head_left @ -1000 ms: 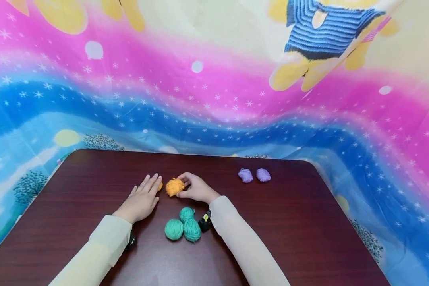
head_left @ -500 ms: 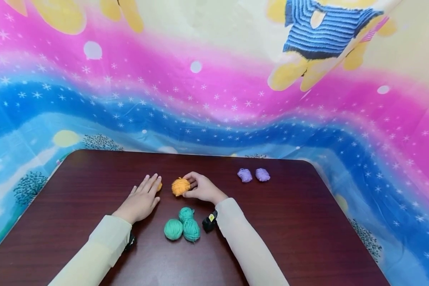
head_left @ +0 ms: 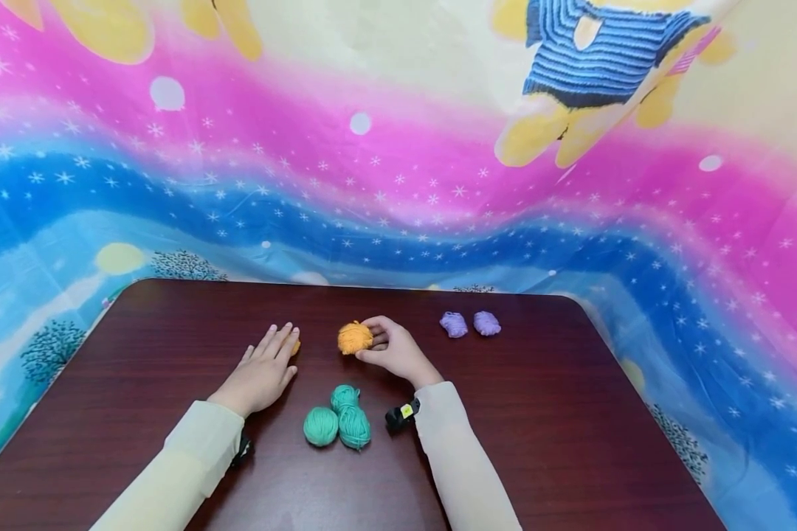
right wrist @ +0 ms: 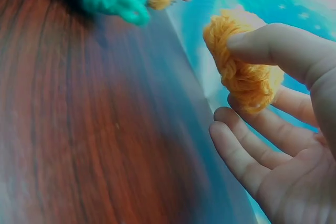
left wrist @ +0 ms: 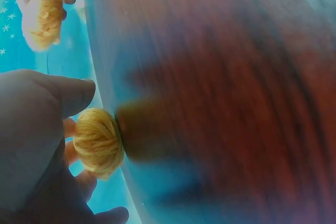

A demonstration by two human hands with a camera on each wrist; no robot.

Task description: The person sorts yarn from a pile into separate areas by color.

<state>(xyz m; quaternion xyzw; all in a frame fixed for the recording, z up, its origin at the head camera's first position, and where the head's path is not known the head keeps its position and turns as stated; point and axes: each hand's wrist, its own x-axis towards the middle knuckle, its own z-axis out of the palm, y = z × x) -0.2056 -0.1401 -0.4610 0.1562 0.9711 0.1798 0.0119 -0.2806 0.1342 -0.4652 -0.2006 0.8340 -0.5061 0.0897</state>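
Note:
My right hand [head_left: 397, 352] pinches an orange yarn ball [head_left: 354, 338] between thumb and fingers. In the right wrist view this ball [right wrist: 239, 59] appears lifted off the table. The left hand [head_left: 257, 374] lies palm down to the left, its fingers extended over a second, smaller orange yarn ball [head_left: 296, 346], mostly hidden from the head view. The left wrist view shows that small ball [left wrist: 98, 142] on the table against the fingers, with the thumb apart from it. Nearer the front, several green yarn balls [head_left: 321, 426] sit grouped between the forearms.
Two purple yarn balls [head_left: 454, 324] lie side by side toward the back right of the dark wooden table [head_left: 558, 413]. A patterned cloth [head_left: 398, 199] hangs behind the table's back edge. A black wrist camera [head_left: 400, 417] hangs under the right wrist.
The right hand has carried its orange yarn ball to the right, away from the left hand, and slightly farther back. The left hand and the green and purple balls have stayed put.

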